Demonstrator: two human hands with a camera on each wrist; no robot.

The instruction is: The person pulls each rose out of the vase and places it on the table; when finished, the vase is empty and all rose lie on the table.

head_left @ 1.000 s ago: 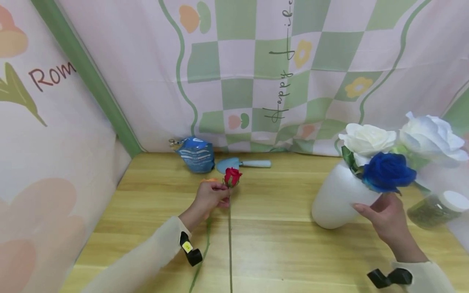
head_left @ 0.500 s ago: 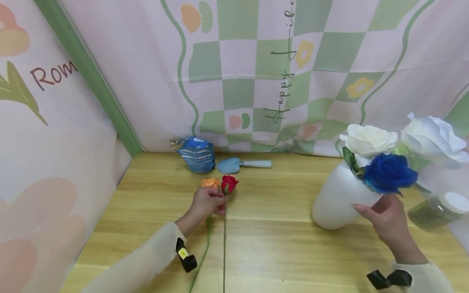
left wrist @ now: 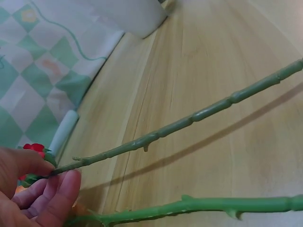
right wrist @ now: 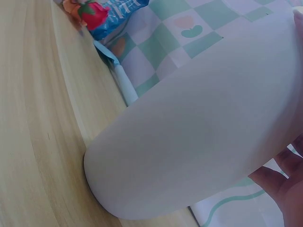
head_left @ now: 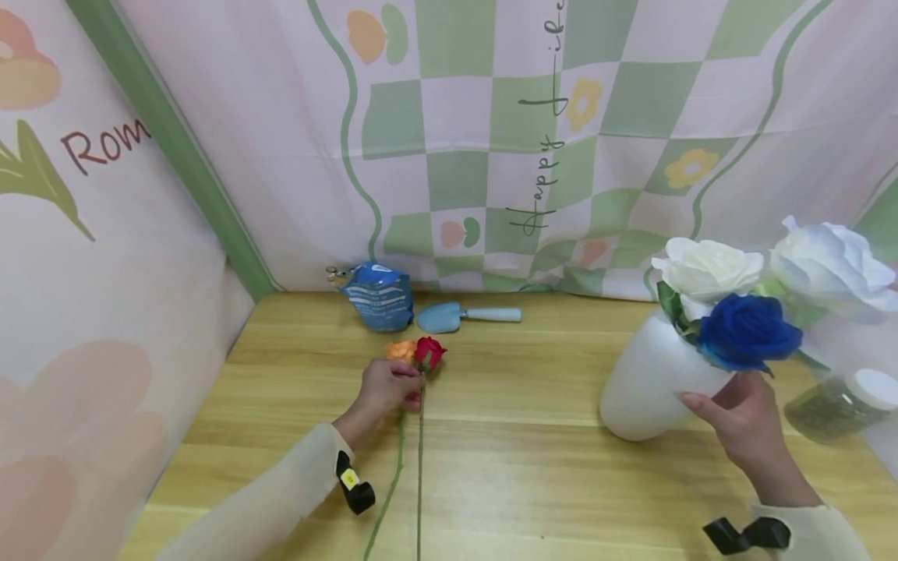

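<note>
My left hand [head_left: 382, 389] pinches the stem of a red rose [head_left: 429, 352] just below its bloom. In the left wrist view that dark stem [left wrist: 199, 116] slants above the table and casts a shadow. Beside it an orange rose [head_left: 400, 351] lies on the table, its bright green stem [left wrist: 189, 205] running alongside and partly hidden by the hand. My right hand [head_left: 751, 428] grips a white vase [head_left: 652, 382] near the top, thumb on its front, fingers behind. The vase leans, and a white rose [head_left: 708, 265] and a blue rose [head_left: 749, 331] stand in its mouth.
At the back of the wooden table [head_left: 533, 483] are a blue bag [head_left: 379, 296] and a small light-blue trowel [head_left: 466, 315]. To the right stand a lidded jar [head_left: 838, 401] and a large pale flower [head_left: 831, 261]. A checkered cloth [head_left: 526, 148] hangs behind.
My left hand has brought the red rose left and slightly toward me, next to the orange rose, whose bloom now shows more. My right hand and the vase have stayed nearly still.
</note>
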